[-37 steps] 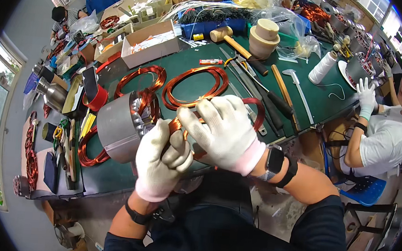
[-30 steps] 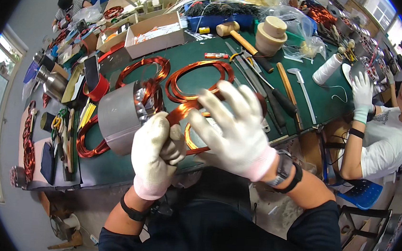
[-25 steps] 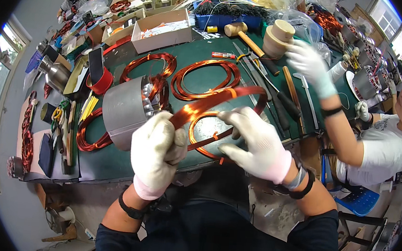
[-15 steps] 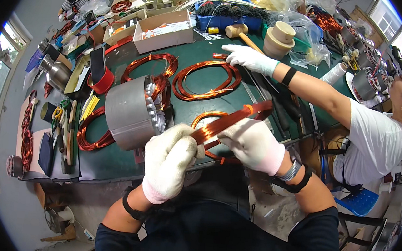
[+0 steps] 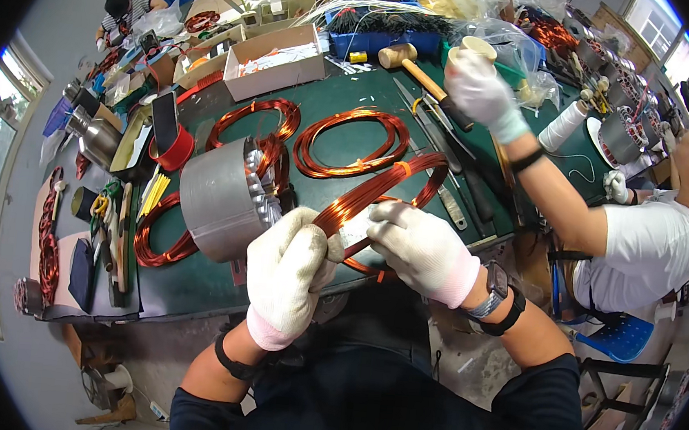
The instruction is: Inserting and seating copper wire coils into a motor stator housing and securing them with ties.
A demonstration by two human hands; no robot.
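Note:
Both my hands wear white gloves and grip one copper wire coil (image 5: 397, 179) over the near edge of the green table (image 5: 191, 283). My left hand (image 5: 291, 268) clamps the coil's near end. My right hand (image 5: 419, 250) holds the same coil just to the right, with a small white strip under its fingers. The coil stretches up and to the right, flattened into a long loop. A grey metal motor stator (image 5: 219, 196) lies on its side just left of my left hand, copper windings showing at its open end.
Two more copper coils (image 5: 351, 142) lie flat behind the stator. A co-worker on the right reaches a gloved hand (image 5: 478, 87) to a tape roll by a wooden mallet (image 5: 411, 65). Cardboard boxes (image 5: 276, 62), a red tape roll (image 5: 172, 147) and hand tools crowd the table.
My hands dropped nearer the table edge and pulled the coil into a long flat loop. The co-worker's gloved hand swept across the table and now rests at the tape roll at the back.

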